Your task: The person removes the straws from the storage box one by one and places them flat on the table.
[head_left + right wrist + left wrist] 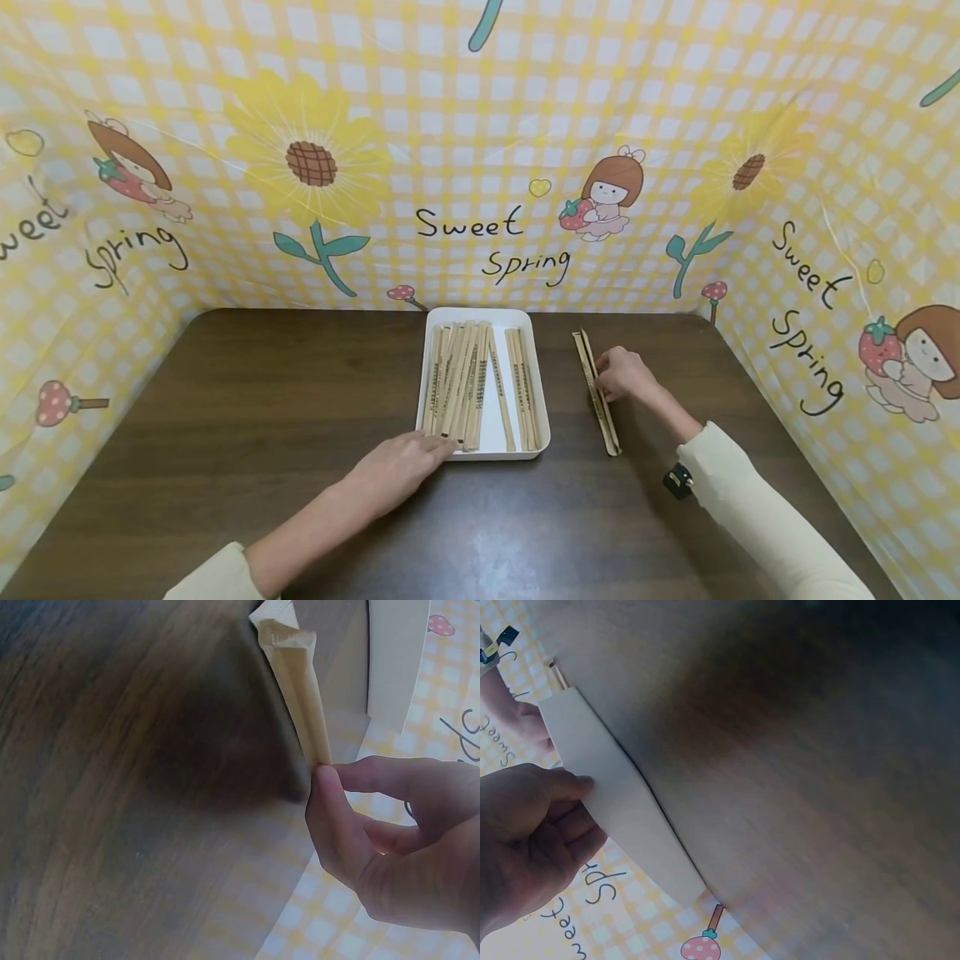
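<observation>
A white tray [542,417] in the middle of the dark wooden table [262,400] holds several paper-wrapped chopsticks [465,379]. My left hand [442,446] reaches to the tray's near edge. Its fingertips touch the rim and the chopstick ends there. In the left wrist view the left hand [570,802] lies against the tray's white wall [622,802], thumb tip on it. To the right of the tray, a wrapped pair of chopsticks [597,396] lies on the table. My right hand [609,375] pinches it. The right wrist view shows the right hand [330,776] with thumb and forefinger on the paper sleeve [300,682].
A yellow checked cloth with sunflowers and "Sweet Spring" lettering [495,242] walls the table at the back and both sides. Bare tabletop lies left of the tray and along the near edge. A small black device [678,481] sits at my right wrist.
</observation>
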Tool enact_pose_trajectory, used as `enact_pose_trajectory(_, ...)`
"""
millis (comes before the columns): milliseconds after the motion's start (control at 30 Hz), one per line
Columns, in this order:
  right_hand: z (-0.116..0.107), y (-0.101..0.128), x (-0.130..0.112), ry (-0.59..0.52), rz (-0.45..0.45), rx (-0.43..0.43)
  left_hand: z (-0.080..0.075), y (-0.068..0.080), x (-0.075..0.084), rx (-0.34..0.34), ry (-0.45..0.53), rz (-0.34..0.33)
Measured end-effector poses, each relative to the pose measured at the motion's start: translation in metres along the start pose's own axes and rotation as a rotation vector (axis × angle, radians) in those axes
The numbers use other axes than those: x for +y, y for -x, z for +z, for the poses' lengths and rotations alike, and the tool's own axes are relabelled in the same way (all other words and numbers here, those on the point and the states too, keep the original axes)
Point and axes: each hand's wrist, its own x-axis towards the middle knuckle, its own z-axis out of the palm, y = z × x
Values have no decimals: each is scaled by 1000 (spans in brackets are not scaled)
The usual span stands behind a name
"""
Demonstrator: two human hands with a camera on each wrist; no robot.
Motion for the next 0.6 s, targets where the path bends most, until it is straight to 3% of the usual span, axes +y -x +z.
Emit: enact_pose_trajectory(600, 4, 0, 3, -50, -10, 5, 0, 0, 1, 4, -8, -13)
